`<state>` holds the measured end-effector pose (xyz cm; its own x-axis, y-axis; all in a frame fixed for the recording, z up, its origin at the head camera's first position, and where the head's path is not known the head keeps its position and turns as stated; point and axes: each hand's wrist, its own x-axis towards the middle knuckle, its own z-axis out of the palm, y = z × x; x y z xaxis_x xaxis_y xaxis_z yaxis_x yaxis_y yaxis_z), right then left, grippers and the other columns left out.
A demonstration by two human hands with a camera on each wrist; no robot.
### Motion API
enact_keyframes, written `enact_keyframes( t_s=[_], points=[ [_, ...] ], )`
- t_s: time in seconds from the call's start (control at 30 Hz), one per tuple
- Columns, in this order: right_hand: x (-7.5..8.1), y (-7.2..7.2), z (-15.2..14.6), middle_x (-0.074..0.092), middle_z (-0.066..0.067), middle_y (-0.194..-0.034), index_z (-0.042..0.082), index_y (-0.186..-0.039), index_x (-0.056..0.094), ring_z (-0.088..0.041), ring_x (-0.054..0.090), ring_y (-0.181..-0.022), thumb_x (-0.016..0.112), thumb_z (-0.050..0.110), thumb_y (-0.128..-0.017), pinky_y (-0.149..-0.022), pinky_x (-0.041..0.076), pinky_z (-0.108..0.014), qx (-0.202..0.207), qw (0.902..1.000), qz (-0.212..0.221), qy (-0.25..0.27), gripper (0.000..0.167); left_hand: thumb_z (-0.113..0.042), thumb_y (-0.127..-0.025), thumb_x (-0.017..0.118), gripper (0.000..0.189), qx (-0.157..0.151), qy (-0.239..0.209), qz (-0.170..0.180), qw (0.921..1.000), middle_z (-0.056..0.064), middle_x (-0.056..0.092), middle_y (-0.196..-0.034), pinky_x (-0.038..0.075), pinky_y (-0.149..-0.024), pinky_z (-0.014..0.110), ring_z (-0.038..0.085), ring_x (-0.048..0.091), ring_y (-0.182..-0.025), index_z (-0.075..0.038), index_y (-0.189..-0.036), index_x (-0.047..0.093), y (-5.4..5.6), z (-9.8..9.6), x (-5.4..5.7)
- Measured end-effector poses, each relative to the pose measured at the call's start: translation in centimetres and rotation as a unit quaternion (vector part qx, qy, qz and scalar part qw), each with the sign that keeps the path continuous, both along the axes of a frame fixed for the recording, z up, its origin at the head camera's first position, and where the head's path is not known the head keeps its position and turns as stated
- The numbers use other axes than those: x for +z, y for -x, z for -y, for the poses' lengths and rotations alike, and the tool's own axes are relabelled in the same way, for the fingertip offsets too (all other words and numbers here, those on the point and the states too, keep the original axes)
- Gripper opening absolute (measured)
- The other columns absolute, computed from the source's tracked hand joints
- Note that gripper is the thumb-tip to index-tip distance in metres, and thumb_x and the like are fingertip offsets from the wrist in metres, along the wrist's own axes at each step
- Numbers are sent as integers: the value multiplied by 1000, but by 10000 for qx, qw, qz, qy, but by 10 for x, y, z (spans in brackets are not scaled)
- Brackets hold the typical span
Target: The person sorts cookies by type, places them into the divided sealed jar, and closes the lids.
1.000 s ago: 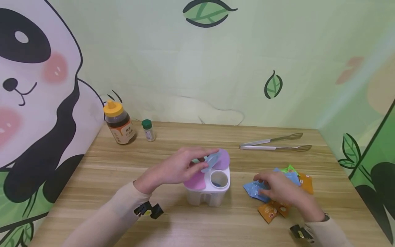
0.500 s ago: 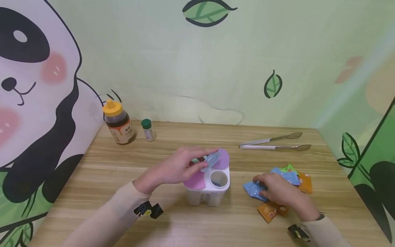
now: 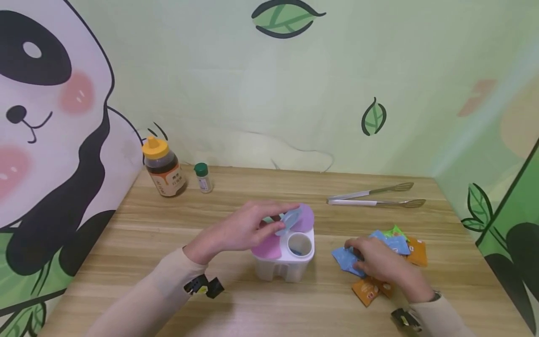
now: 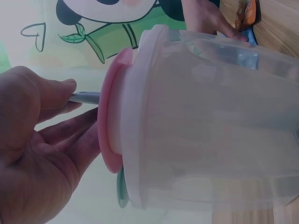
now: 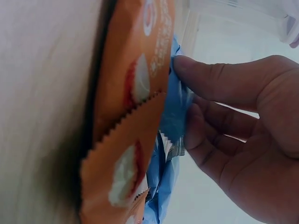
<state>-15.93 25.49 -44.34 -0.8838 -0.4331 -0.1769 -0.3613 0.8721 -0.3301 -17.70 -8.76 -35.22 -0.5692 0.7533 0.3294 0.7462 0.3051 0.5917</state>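
A white, clear-walled storage box (image 3: 275,271) with pastel round flip lids stands mid-table. My left hand (image 3: 242,227) pinches its light blue lid (image 3: 290,220), tipped up beside a round opening (image 3: 300,245) with something blue inside. The left wrist view shows thumb and fingers on the lid's edge (image 4: 86,97), behind a pink lid (image 4: 105,116). To the right, my right hand (image 3: 381,262) pinches a blue snack packet (image 3: 346,260) lying on the table. In the right wrist view, thumb and fingertips bear on the blue packet (image 5: 176,107), beside orange packets (image 5: 135,70).
More blue packets (image 3: 397,242), a green one (image 3: 395,230) and orange ones (image 3: 365,291) surround the right hand. Tongs (image 3: 353,202) lie at the back right. A yellow-capped squeeze bottle (image 3: 166,173) and a small green-capped jar (image 3: 203,179) stand at the back left.
My right hand has shifted very slightly at the blue packet. The left hand, the raised lid and the box stay as they were.
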Motion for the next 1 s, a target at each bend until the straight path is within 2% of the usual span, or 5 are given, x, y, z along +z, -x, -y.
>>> enact_keyframes(
  t_s=[0.1, 0.3, 0.57, 0.9, 1.0],
  points=[
    [-1, -1, -1, 62, 2, -86, 6, -114, 67, -11, 51, -76, 78, 5, -80, -68, 49, -31, 126, 9997, -209, 80, 36, -12, -98, 59, 45, 11, 7, 16, 10000, 9, 62, -131, 54, -83, 21, 13, 67, -100, -9, -142, 51, 0, 1, 0],
    [-3, -3, -5, 67, 1, -93, 9, -102, 71, -12, 61, -85, 78, 5, -79, -74, 55, -35, 416, 9971, -607, 180, 24, -12, -98, 58, 45, -23, 6, -2, 10000, 10, 62, -130, 54, -84, 21, 14, 67, -100, -7, -142, 50, 1, 0, 1],
    [-5, -5, -8, 59, 8, -85, 13, -94, 73, -1, 52, -73, 77, 8, -81, -60, 46, -20, 572, 9957, -653, 309, 15, -12, -98, 58, 44, -20, -1, -5, 10000, 10, 62, -132, 54, -84, 22, 15, 68, -100, -7, -141, 50, 1, -1, 0],
    [-4, -5, -9, 68, 8, -88, 17, -89, 72, -5, 61, -80, 80, 9, -78, -67, 52, -24, 486, 9955, -710, 401, 15, -13, -98, 58, 45, 28, 21, 34, 10000, 9, 60, -135, 54, -84, 22, 14, 67, -100, -9, -142, 51, 0, -1, 1],
    [-4, -6, -8, 68, 9, -87, 19, -87, 72, -2, 59, -77, 81, 11, -78, -66, 52, -22, 454, 9955, -680, 473, 15, -13, -98, 58, 45, 20, 27, 51, 10000, 9, 60, -134, 54, -84, 22, 14, 67, -100, -8, -142, 51, 0, -1, 0]
  ],
)
